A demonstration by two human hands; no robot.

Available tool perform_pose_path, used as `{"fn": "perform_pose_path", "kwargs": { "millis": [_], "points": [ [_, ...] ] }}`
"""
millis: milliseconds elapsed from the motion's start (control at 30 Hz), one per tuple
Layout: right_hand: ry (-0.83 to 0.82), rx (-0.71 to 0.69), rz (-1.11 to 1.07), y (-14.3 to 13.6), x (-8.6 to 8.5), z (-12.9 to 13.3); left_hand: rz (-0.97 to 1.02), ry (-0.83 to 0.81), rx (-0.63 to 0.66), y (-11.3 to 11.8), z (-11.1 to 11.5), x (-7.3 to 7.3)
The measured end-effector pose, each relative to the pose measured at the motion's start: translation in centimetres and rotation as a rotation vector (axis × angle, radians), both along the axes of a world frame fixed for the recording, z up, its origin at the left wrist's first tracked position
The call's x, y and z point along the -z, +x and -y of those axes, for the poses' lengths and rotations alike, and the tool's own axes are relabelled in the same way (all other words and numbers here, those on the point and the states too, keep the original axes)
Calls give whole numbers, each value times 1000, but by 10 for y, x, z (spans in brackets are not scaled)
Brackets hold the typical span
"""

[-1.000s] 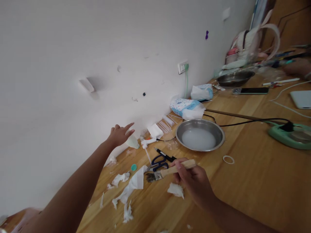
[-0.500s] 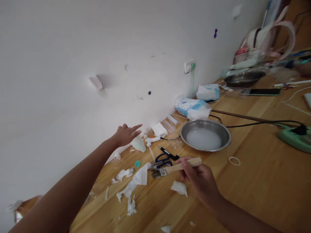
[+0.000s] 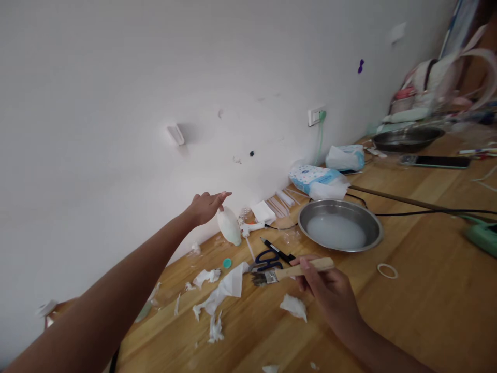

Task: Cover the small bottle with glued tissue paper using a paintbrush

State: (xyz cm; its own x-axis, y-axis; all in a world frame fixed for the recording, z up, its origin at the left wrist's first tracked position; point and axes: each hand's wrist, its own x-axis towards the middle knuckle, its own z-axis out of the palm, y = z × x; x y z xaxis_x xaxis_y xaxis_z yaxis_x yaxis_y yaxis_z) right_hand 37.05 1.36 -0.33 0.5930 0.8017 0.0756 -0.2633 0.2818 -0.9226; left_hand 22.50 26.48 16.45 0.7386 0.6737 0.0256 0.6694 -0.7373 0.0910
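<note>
Over the back edge of the table, my left hand point(image 3: 208, 207) pinches the upper end of a pale, balloon-shaped thing point(image 3: 230, 228), thumb and fingers closed at its tip. The thing's narrow lower end points down near the tabletop; I cannot tell whether it touches. My right hand point(image 3: 328, 285) grips the wooden handle of a flat paintbrush point(image 3: 285, 273), bristles to the left. Behind the brush lie dark-handled scissors point(image 3: 267, 259) and a black pen point(image 3: 276, 249). A metal bowl point(image 3: 378, 233) of cloudy white liquid stands beyond my right hand.
Torn white tissue point(image 3: 225, 290) and scraps lie in front, with a teal cap point(image 3: 227, 263) behind them. A white glue gun point(image 3: 252, 228), glue sticks point(image 3: 277, 206) and a tissue pack point(image 3: 318, 178) line the wall. A green power strip point(image 3: 481, 235) and cables are at right.
My left hand's fingers have closed in on the tip of the pale balloon-shaped thing, which now shows more fully. The view has shifted slightly; my right hand still holds the paintbrush.
</note>
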Motion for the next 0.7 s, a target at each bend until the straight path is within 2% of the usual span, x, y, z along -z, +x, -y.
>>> {"fn": "perform_pose_path", "kwargs": {
  "millis": [167, 467, 700],
  "points": [
    [0, -5, 4, 0, 5, 0, 81, -9, 19, -5, -4, -3],
    [8, 11, 27, 1, 6, -2, 189, 17, 78, -10, -2, 10],
    [5, -13, -4, 0, 12, -4, 350, -36, 47, -18, -6, 8]
  ]
}}
